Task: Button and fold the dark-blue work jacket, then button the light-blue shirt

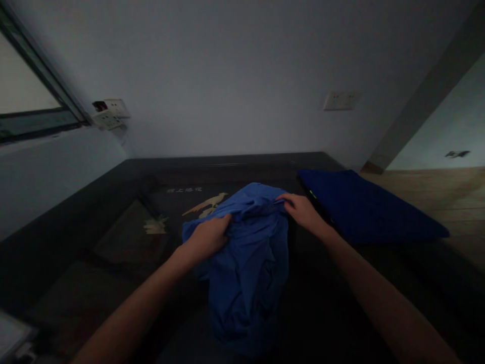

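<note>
Left hand (207,236): closed on the blue garment (246,268), fingers curled into a bunch of the cloth at its upper left edge. The forearm enters from the lower left of the view.

Right hand (303,211): also closed on the blue garment, pinching its upper right edge; the fingertips point toward the left hand. The forearm enters from the lower right.

Blue garment: crumpled, mid-blue fabric. Its top edge runs between the two hands and bulges a little beyond them, away from the person. The bulk of the cloth hangs or lies below the hands, toward the person, in loose folds. Whether the lower part rests fully on the surface cannot be told in the dim light.

Dark table (94,237): lies beneath both hands and the garment. Beyond the left hand, pale bird-like figures (206,205) and a short line of pale characters mark the tabletop.

Folded dark blue cloth (364,207): lies flat on the table just to the right of the right hand, close to it but not touched. A small green mark shows on its near left edge.

Wall (235,76): stands behind the table, beyond both hands. A socket plate (341,100) sits above and beyond the right hand; further sockets (110,114) and a window frame (34,116) are far to the left of the left hand.
</note>
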The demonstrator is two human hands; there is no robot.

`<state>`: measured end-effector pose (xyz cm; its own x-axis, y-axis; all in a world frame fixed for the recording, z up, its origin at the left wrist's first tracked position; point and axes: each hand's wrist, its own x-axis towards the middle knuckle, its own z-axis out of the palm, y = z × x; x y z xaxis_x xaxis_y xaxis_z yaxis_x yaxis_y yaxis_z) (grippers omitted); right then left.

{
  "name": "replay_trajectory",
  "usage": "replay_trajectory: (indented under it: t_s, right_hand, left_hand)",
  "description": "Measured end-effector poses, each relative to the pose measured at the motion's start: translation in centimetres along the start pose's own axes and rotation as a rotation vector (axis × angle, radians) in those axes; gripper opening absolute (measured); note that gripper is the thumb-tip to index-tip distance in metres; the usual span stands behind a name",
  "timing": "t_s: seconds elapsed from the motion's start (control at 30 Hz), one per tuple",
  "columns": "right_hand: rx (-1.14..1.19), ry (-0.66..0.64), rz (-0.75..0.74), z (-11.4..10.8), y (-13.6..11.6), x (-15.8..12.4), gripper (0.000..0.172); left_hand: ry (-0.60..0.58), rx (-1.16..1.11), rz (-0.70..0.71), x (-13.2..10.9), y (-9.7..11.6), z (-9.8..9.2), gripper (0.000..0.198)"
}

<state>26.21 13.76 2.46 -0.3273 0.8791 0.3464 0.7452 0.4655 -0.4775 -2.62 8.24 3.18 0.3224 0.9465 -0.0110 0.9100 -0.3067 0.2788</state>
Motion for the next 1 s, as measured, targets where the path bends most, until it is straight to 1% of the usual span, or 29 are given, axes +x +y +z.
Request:
replay_trajectory:
  t_s: [0.1,0.17,0.2,0.23,0.27,0.3,0.37,0.4,0.47,0.63,0.77,0.83,0.9,1.0]
  right_hand:
    - [0.078,0.294,0.011,-3.7,1.0,0.2,0.028]
    - [0.107,0.507,0.035,-6.0,1.6,0.1,0.026]
    - [0.129,0.589,0.048,-7.0,1.9,-0.1,0.025]
    - [0.156,0.644,0.057,-7.7,2.1,-0.2,0.024]
    - [0.184,0.669,0.063,-8.3,2.2,-0.4,0.023]
    - [0.210,0.673,0.066,-8.6,2.3,-0.5,0.022]
    - [0.247,0.649,0.075,-8.9,2.3,-0.7,0.020]
    - [0.260,0.640,0.080,-8.9,2.2,-0.7,0.019]
    - [0.281,0.634,0.095,-8.8,2.0,-0.7,0.018]
    - [0.315,0.643,0.120,-8.8,2.1,-0.6,0.020]
    - [0.281,0.592,0.132,-9.3,2.4,-0.8,0.024]
    - [0.235,0.556,0.140,-9.6,2.5,-0.9,0.027]
    - [0.140,0.521,0.163,-9.9,2.9,-1.1,0.028]
    - [-0.123,0.485,0.244,-10.2,3.5,-1.4,0.025]
  left_hand:
    - [0.175,0.114,-0.116,-0.1,-1.4,-3.0,0.039]
    - [0.307,0.124,-0.186,-0.4,-2.4,-5.2,0.036]
    - [0.374,0.111,-0.212,-0.5,-2.9,-6.2,0.032]
    - [0.438,0.092,-0.225,-0.6,-3.2,-7.0,0.029]
    - [0.490,0.072,-0.228,-0.8,-3.5,-7.7,0.026]
    - [0.528,0.052,-0.221,-0.9,-3.8,-8.3,0.024]
    - [0.558,0.017,-0.195,-1.0,-4.0,-8.8,0.023]
    - [0.552,0.001,-0.185,-1.0,-4.0,-8.9,0.024]
    - [0.499,-0.053,-0.177,-1.1,-4.1,-8.9,0.026]
    - [0.258,-0.224,-0.132,-1.3,-4.1,-8.9,0.034]
    - [0.162,-0.277,-0.083,-1.3,-4.2,-9.0,0.034]
    - [0.097,-0.323,-0.063,-1.3,-4.1,-9.1,0.035]
    - [0.023,-0.356,-0.051,-1.5,-4.1,-9.1,0.039]
    - [-0.108,-0.349,0.009,-2.2,-3.7,-9.3,0.045]
